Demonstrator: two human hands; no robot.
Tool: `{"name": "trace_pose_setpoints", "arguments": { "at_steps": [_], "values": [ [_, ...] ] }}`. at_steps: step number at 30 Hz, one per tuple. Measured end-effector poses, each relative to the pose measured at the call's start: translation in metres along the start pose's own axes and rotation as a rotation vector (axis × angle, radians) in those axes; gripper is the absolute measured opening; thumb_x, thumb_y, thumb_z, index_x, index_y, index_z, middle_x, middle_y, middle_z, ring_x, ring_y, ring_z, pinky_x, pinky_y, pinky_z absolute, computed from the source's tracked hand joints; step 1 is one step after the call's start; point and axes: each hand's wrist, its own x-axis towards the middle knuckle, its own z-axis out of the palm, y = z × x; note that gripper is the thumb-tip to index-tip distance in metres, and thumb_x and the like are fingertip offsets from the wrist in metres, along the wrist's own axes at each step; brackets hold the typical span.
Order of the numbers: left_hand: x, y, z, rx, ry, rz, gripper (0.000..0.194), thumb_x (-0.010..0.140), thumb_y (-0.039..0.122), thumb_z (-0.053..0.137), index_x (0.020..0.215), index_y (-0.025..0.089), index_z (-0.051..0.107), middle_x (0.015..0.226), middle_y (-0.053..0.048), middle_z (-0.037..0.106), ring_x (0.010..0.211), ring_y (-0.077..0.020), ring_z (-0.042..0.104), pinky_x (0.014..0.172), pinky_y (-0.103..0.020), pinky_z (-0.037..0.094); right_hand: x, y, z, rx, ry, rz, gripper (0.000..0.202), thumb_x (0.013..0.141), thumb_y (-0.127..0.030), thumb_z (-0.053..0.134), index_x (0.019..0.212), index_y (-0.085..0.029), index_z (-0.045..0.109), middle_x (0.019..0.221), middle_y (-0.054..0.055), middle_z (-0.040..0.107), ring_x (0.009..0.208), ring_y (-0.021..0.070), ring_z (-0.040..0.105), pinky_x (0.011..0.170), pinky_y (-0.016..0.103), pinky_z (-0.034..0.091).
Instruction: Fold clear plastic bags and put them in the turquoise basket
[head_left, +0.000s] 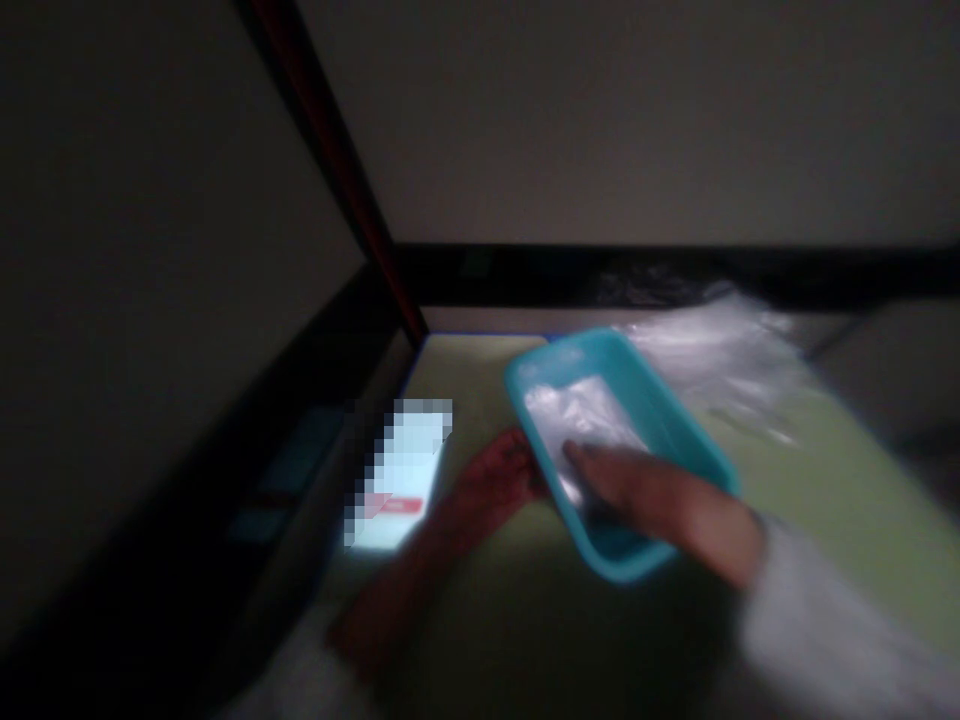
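A turquoise plastic tray (690, 440) is tilted above the pale green surface, with its open side towards me. My left hand (506, 475) is at its left side, fingers closed behind the rim and mostly hidden by it. Inside the tray lies a shiny clear plastic packet (592, 405). My right hand (622, 485) reaches in over the tray's near right edge. Its thumb side presses on the packet, and the other fingers are blurred and dark beneath. What the packet contains cannot be made out.
Crumpled clear plastic (720, 345) lies on the pale green tabletop (840, 470) at the back right. To the left of my left hand is a lit phone-like screen (409, 475), partly pixelated. A dark-edged wall (637, 130) stands behind, and a dark panel (247, 480) borders the left.
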Motion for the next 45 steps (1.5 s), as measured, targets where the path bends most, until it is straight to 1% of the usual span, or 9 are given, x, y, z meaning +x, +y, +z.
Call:
{"name": "trace_pose_setpoints", "arguments": {
  "at_steps": [5, 10, 15, 22, 24, 32, 36, 40, 45],
  "values": [
    [-0.001, 0.003, 0.001, 0.009, 0.001, 0.004, 0.044, 0.062, 0.022, 0.078, 0.102, 0.019, 0.060, 0.100, -0.007, 0.065, 0.094, -0.0228, 0.062, 0.084, -0.036, 0.044, 0.000, -0.004, -0.001, 0.001, -0.040, 0.026, 0.055, 0.078, -0.002, 0.041, 0.132, -0.011, 0.048, 0.118, 0.018, 0.062, 0.106, 0.0287, 0.061, 0.087, 0.038, 0.051],
    [-0.001, 0.004, 0.004, -0.016, 0.015, 0.012, 0.041, 0.060, 0.020, 0.079, 0.098, 0.019, 0.062, 0.095, -0.005, 0.066, 0.089, -0.0198, 0.063, 0.082, -0.033, 0.045, 0.001, 0.003, -0.007, 0.076, -0.089, 0.004, 0.057, 0.079, -0.002, 0.042, 0.135, -0.012, 0.044, 0.120, 0.016, 0.062, 0.108, 0.0256, 0.060, 0.091, 0.035, 0.048],
    [-0.002, 0.005, 0.005, -0.046, 0.032, 0.010, 0.040, 0.058, 0.019, 0.080, 0.095, 0.018, 0.063, 0.093, -0.004, 0.067, 0.087, -0.0191, 0.063, 0.081, -0.032, 0.046, -0.001, 0.013, -0.015, 0.113, -0.137, -0.005, 0.055, 0.080, -0.006, 0.046, 0.134, -0.008, 0.043, 0.118, 0.018, 0.062, 0.106, 0.0269, 0.060, 0.088, 0.034, 0.048],
    [-0.002, 0.003, 0.001, -0.026, 0.035, 0.003, 0.044, 0.059, 0.018, 0.078, 0.100, 0.020, 0.061, 0.097, -0.004, 0.065, 0.090, -0.0204, 0.061, 0.081, -0.034, 0.044, -0.006, 0.028, -0.011, 0.117, -0.028, -0.030, 0.046, 0.086, -0.010, 0.041, 0.131, -0.011, 0.047, 0.108, 0.014, 0.067, 0.100, 0.0240, 0.062, 0.085, 0.032, 0.048],
    [-0.002, 0.003, 0.000, -0.024, 0.032, 0.006, 0.043, 0.059, 0.018, 0.078, 0.099, 0.020, 0.061, 0.097, -0.004, 0.065, 0.090, -0.0198, 0.061, 0.081, -0.034, 0.044, -0.007, 0.028, -0.013, 0.108, -0.025, -0.026, 0.045, 0.086, -0.011, 0.039, 0.131, -0.012, 0.048, 0.109, 0.013, 0.067, 0.099, 0.0236, 0.063, 0.086, 0.031, 0.049],
    [-0.001, 0.003, -0.001, -0.042, 0.034, 0.010, 0.042, 0.058, 0.019, 0.080, 0.096, 0.019, 0.062, 0.091, -0.003, 0.066, 0.084, -0.0182, 0.063, 0.079, -0.033, 0.046, -0.012, 0.028, -0.023, 0.079, 0.034, -0.042, 0.042, 0.083, -0.006, 0.041, 0.119, -0.016, 0.060, 0.110, 0.010, 0.068, 0.101, 0.0232, 0.064, 0.088, 0.030, 0.049],
    [-0.001, 0.003, -0.002, -0.040, 0.025, 0.012, 0.042, 0.059, 0.017, 0.079, 0.096, 0.019, 0.062, 0.092, -0.003, 0.067, 0.085, -0.0186, 0.063, 0.080, -0.034, 0.046, -0.013, 0.027, -0.025, 0.089, 0.022, -0.047, 0.043, 0.081, -0.005, 0.041, 0.117, -0.017, 0.061, 0.109, 0.010, 0.068, 0.099, 0.0228, 0.064, 0.086, 0.030, 0.050],
    [-0.001, 0.002, -0.001, -0.058, 0.014, 0.021, 0.041, 0.059, 0.017, 0.079, 0.095, 0.019, 0.062, 0.091, -0.003, 0.067, 0.085, -0.0184, 0.063, 0.079, -0.033, 0.047, -0.014, 0.030, -0.023, 0.070, 0.045, -0.045, 0.045, 0.080, -0.005, 0.041, 0.119, -0.019, 0.059, 0.108, 0.009, 0.069, 0.100, 0.0221, 0.064, 0.085, 0.030, 0.050],
    [-0.001, 0.002, -0.002, -0.056, 0.007, 0.024, 0.041, 0.060, 0.017, 0.079, 0.097, 0.019, 0.061, 0.093, -0.003, 0.067, 0.087, -0.0187, 0.063, 0.081, -0.033, 0.046, -0.016, 0.038, -0.016, 0.047, 0.094, -0.021, 0.040, 0.083, -0.007, 0.040, 0.113, -0.021, 0.063, 0.106, 0.007, 0.069, 0.097, 0.0211, 0.065, 0.083, 0.028, 0.051]
  ]
}}
